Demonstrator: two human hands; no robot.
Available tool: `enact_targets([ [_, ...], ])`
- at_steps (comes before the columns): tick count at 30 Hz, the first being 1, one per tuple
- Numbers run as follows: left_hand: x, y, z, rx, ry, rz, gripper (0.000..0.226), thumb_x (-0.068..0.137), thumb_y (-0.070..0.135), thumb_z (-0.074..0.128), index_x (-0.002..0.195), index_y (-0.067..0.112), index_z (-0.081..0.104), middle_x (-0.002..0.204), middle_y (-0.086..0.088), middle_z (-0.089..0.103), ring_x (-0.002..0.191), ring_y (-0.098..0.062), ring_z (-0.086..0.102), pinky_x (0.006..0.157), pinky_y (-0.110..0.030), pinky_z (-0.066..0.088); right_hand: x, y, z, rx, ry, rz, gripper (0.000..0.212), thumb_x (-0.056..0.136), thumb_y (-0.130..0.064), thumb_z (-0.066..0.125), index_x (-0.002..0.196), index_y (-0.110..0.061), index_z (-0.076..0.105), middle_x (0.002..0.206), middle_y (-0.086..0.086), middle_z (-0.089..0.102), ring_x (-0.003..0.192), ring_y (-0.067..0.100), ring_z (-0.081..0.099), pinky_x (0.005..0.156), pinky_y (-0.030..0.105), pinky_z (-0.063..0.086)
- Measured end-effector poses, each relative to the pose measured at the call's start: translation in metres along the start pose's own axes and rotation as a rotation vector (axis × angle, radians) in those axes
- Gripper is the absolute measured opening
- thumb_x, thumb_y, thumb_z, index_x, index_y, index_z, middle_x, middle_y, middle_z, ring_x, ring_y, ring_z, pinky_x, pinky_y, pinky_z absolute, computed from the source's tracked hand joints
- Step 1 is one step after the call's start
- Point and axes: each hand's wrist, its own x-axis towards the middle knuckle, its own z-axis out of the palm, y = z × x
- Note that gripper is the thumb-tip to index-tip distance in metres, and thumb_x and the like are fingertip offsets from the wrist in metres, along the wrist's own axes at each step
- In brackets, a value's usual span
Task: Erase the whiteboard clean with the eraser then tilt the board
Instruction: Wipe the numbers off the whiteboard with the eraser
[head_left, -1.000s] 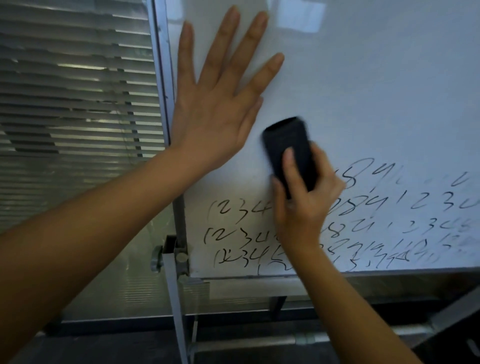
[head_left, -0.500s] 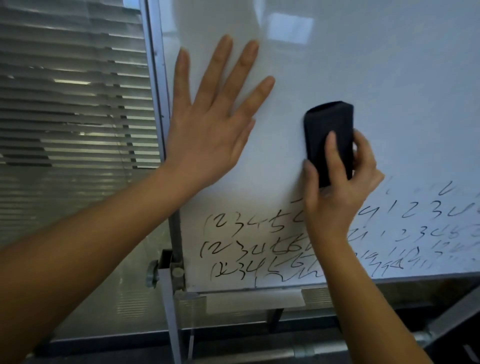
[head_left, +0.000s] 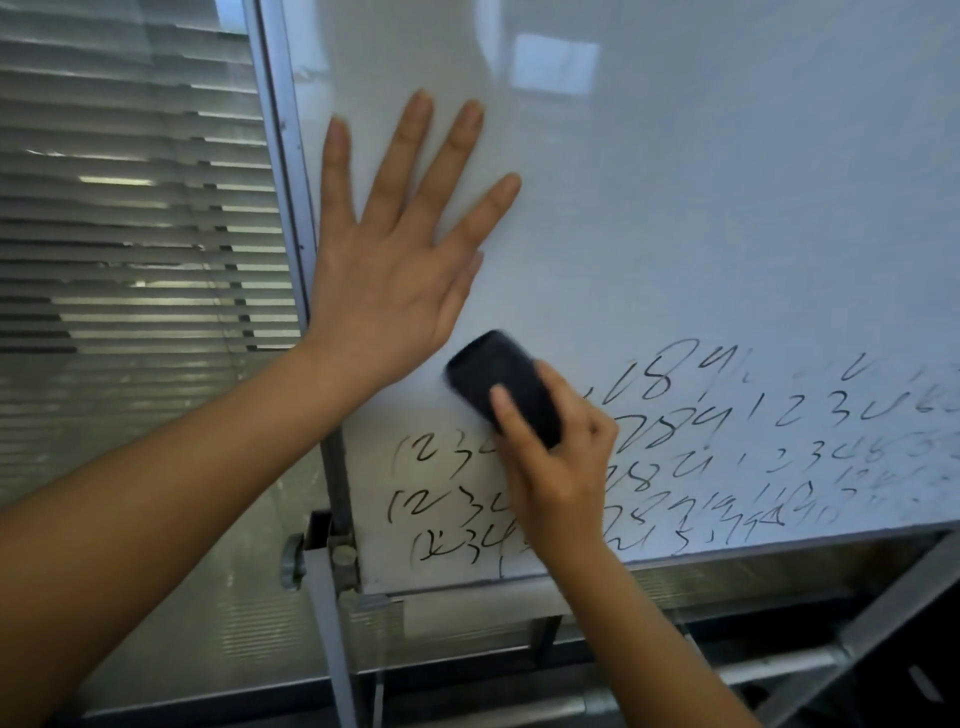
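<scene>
The whiteboard (head_left: 701, 208) fills the upper right of the head view, its top part wiped white. Rows of black handwritten numbers (head_left: 675, 447) cover its lower strip, some smeared at the right. My left hand (head_left: 395, 260) lies flat with spread fingers against the board near its left frame. My right hand (head_left: 556, 467) grips a black eraser (head_left: 504, 387) and holds it on the board just above the leftmost numbers, below my left palm. The eraser looks motion-blurred.
The board's grey metal stand post (head_left: 332, 623) with a pivot knob (head_left: 292, 564) runs down at the lower left. A tray ledge (head_left: 467, 608) sits under the board. Window blinds (head_left: 130, 234) fill the left. A metal bar (head_left: 779, 670) crosses below right.
My right hand swept the eraser right and up, then back left and down to just below my left palm. My left hand stayed flat on the board.
</scene>
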Motion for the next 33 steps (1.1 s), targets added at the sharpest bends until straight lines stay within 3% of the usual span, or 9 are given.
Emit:
enact_targets([
  [4,-0.001,0.000,0.003,-0.002,0.005,-0.003,0.052,0.105,0.033,0.036,0.154,0.024,0.022,0.158,-0.018,0.025,0.143,-0.044,0.024,0.110,-0.067,0.008,0.030,0.042,-0.022,-0.040,0.120,0.244,0.045,0.086,-0.008,0.069,0.128,-0.019,0.054,0.132,0.027,0.048,0.099,0.043,0.046,0.093,0.033,0.036],
  [6,-0.001,0.000,0.003,-0.004,0.012,-0.006,0.051,0.105,0.033,0.035,0.154,0.024,0.022,0.158,-0.019,0.026,0.143,-0.044,0.025,0.109,-0.067,0.010,0.040,0.055,-0.030,-0.059,0.168,0.330,0.040,0.089,-0.010,0.066,0.128,-0.014,0.058,0.133,0.027,0.047,0.100,0.044,0.046,0.091,0.037,0.040],
  [8,-0.001,0.000,0.004,-0.002,0.016,-0.008,0.051,0.105,0.033,0.035,0.154,0.024,0.023,0.157,-0.019,0.027,0.142,-0.045,0.026,0.109,-0.068,0.012,0.041,0.055,-0.030,-0.061,0.181,0.373,0.039,0.089,-0.010,0.065,0.128,-0.011,0.058,0.134,0.025,0.045,0.102,0.043,0.045,0.092,0.031,0.037],
  [12,-0.001,-0.001,0.004,-0.002,0.004,-0.013,0.051,0.105,0.033,0.035,0.154,0.024,0.023,0.157,-0.019,0.027,0.142,-0.045,0.026,0.109,-0.069,0.012,0.020,0.029,-0.018,-0.019,0.129,0.336,0.047,0.085,-0.008,0.070,0.129,-0.018,0.054,0.133,0.027,0.046,0.102,0.041,0.044,0.090,0.037,0.039],
  [18,-0.002,0.000,0.004,-0.006,0.003,-0.005,0.053,0.105,0.034,0.034,0.155,0.026,0.019,0.158,-0.018,0.024,0.143,-0.044,0.023,0.110,-0.067,0.009,-0.003,0.019,-0.017,-0.003,0.009,0.207,0.052,0.083,-0.005,0.072,0.127,-0.020,0.048,0.129,0.029,0.049,0.099,0.040,0.049,0.094,0.024,0.029],
  [22,-0.001,0.000,0.007,-0.023,0.016,-0.002,0.052,0.105,0.033,0.034,0.155,0.025,0.022,0.158,-0.019,0.024,0.143,-0.045,0.023,0.110,-0.068,0.009,0.031,0.052,-0.030,-0.019,0.139,0.331,0.044,0.085,-0.004,0.068,0.128,-0.010,0.058,0.130,0.031,0.045,0.104,0.045,0.045,0.093,0.043,0.038],
  [27,-0.001,0.001,0.010,-0.027,0.040,0.013,0.052,0.105,0.031,0.036,0.154,0.023,0.024,0.156,-0.021,0.027,0.141,-0.047,0.026,0.108,-0.071,0.014,0.062,0.089,-0.042,-0.092,0.232,0.396,0.040,0.090,-0.009,0.061,0.130,-0.007,0.056,0.133,0.027,0.043,0.105,0.044,0.046,0.094,0.031,0.033],
  [31,-0.001,0.004,0.011,-0.031,0.051,-0.007,0.055,0.103,0.028,0.039,0.155,0.021,0.022,0.156,-0.023,0.026,0.141,-0.048,0.024,0.106,-0.073,0.012,0.043,0.069,-0.032,-0.045,0.238,0.449,0.043,0.089,-0.008,0.063,0.131,-0.010,0.054,0.135,0.025,0.042,0.106,0.041,0.043,0.095,0.032,0.035],
  [33,-0.001,0.016,0.011,-0.058,0.045,-0.003,0.055,0.101,0.026,0.042,0.153,0.021,0.026,0.156,-0.023,0.026,0.142,-0.047,0.024,0.106,-0.073,0.009,0.023,0.050,-0.023,-0.007,0.193,0.420,0.044,0.087,-0.007,0.066,0.130,-0.011,0.056,0.134,0.027,0.043,0.107,0.040,0.043,0.094,0.040,0.039],
])
